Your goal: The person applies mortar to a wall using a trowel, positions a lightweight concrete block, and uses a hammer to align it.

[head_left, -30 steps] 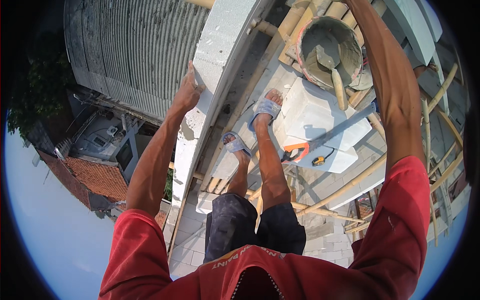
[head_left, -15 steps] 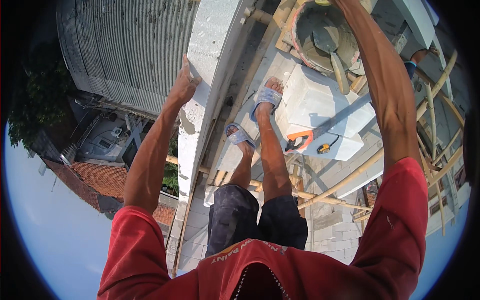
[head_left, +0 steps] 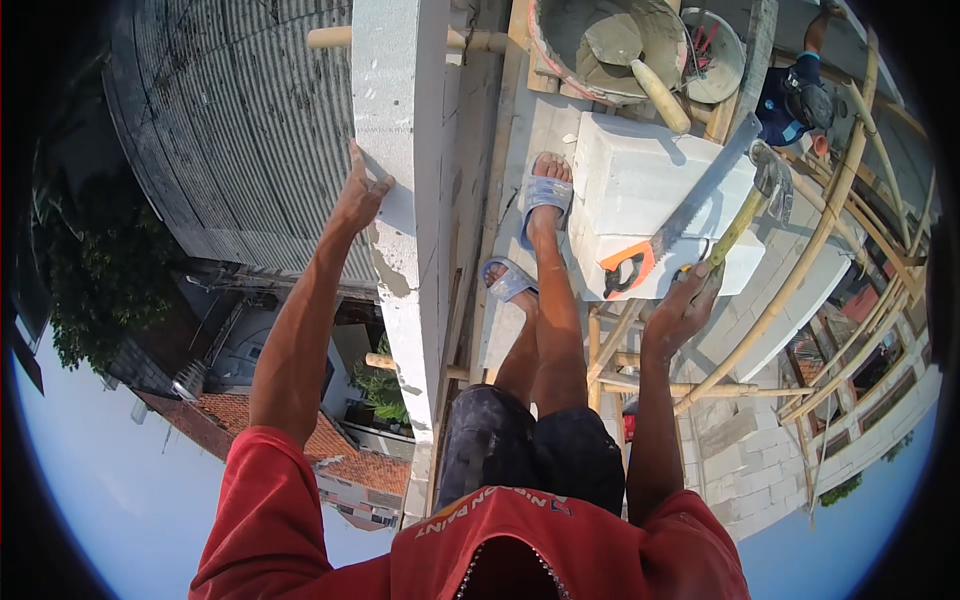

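My left hand (head_left: 362, 197) rests against the outer side of a white lightweight-block wall (head_left: 385, 90), its fingers stretched out and apart. At the right, my right hand (head_left: 684, 310) is closed around the handle of a hammer (head_left: 738, 222). The hammer's metal head points up and away from me, above the stacked white blocks (head_left: 640, 185). On those blocks lies a handsaw (head_left: 690, 195) with an orange and black grip. Partly hidden by my right hand and the hammer is a small yellow and black tape measure (head_left: 690, 270).
A mortar tub (head_left: 555, 50) holds a trowel (head_left: 655, 90); a white bucket (head_left: 722, 60) stands beside it. Bamboo poles (head_left: 785, 330) cross at the right, where another person (head_left: 795, 100) is below. A corrugated roof (head_left: 240, 120) lies beyond the wall. My feet stand on a narrow pale ledge (head_left: 500, 325).
My right hand has come back from beyond the tub toward me and now shows a hammer in its grip. My left hand stays at the wall. The view has shifted.
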`<action>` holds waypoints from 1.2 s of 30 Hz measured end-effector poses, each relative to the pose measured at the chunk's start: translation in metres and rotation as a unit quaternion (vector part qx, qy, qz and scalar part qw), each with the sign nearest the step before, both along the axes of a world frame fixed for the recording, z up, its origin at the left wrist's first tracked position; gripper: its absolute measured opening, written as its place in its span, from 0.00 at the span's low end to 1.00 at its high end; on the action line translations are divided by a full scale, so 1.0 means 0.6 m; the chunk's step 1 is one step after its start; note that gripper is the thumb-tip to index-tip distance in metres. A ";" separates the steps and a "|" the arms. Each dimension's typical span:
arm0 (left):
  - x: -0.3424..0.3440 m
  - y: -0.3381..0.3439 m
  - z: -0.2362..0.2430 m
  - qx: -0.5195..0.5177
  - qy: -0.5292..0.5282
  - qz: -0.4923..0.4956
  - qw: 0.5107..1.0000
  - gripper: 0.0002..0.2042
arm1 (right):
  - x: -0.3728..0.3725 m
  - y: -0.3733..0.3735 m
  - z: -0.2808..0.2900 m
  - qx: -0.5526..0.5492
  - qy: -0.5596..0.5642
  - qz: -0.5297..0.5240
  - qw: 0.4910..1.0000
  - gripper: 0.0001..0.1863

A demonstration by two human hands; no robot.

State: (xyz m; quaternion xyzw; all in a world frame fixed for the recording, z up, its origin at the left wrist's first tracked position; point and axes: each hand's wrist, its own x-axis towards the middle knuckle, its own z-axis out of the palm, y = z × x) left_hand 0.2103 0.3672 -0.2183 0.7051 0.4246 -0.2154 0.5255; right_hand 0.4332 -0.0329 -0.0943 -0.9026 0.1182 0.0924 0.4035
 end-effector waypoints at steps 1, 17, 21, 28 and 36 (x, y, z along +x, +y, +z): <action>0.007 -0.001 0.009 -0.007 0.011 -0.003 1.000 0.48 | -0.035 -0.028 -0.022 -0.074 -0.034 0.035 0.996 0.23; 0.002 0.007 0.004 -0.024 0.119 -0.033 0.992 0.56 | -0.179 -0.053 -0.320 -0.163 0.073 -0.048 0.983 0.23; -0.004 0.021 0.015 -0.034 0.143 -0.046 0.988 0.59 | -0.179 -0.052 -0.335 -0.195 0.187 -0.054 0.961 0.25; 0.014 0.007 0.028 -0.033 0.203 -0.033 0.978 0.62 | -0.163 -0.052 -0.309 -0.176 0.248 -0.043 0.951 0.38; 0.015 0.009 0.017 0.007 0.218 -0.076 0.973 0.62 | -0.132 -0.037 -0.284 -0.187 0.020 -0.020 0.982 0.33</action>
